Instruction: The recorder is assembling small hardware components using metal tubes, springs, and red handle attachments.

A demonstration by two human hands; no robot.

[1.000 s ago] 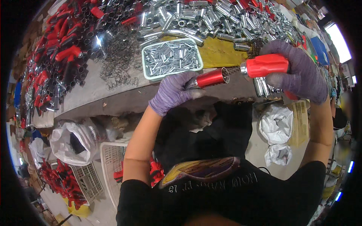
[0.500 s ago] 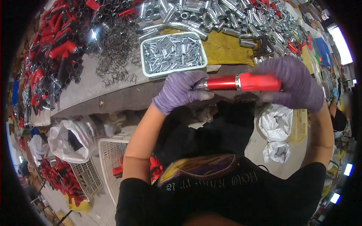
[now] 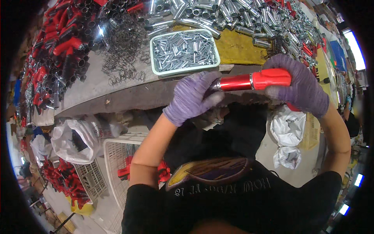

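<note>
Both my hands wear purple knit gloves and hold one red tool body [image 3: 235, 82] between them, roughly level, in front of the table edge. It has a glossy red barrel with silver rings and a matte red plastic end. My left hand [image 3: 196, 93] is closed round the silver end at the left. Around the red plastic end, my right hand [image 3: 298, 84] is closed, with its thumb along the lower side. A bit of red shows below that hand. Just beyond my left hand, a pale green tray [image 3: 185, 70] full of small silver pins rests on the table.
Red-handled parts [image 3: 58, 46] heap up at the left, beside loose wire springs [image 3: 124, 58]. Silver tubes [image 3: 237, 15] pile along the back, near a yellow cloth [image 3: 237, 50]. Below the table are white sacks [image 3: 74, 142], a white plastic basket [image 3: 113, 167] and a yellow crate [image 3: 309, 132].
The red tool body has shifted slightly right and tilted, its right end now higher. My right hand, blurred before, now grips the red plastic end steadily.
</note>
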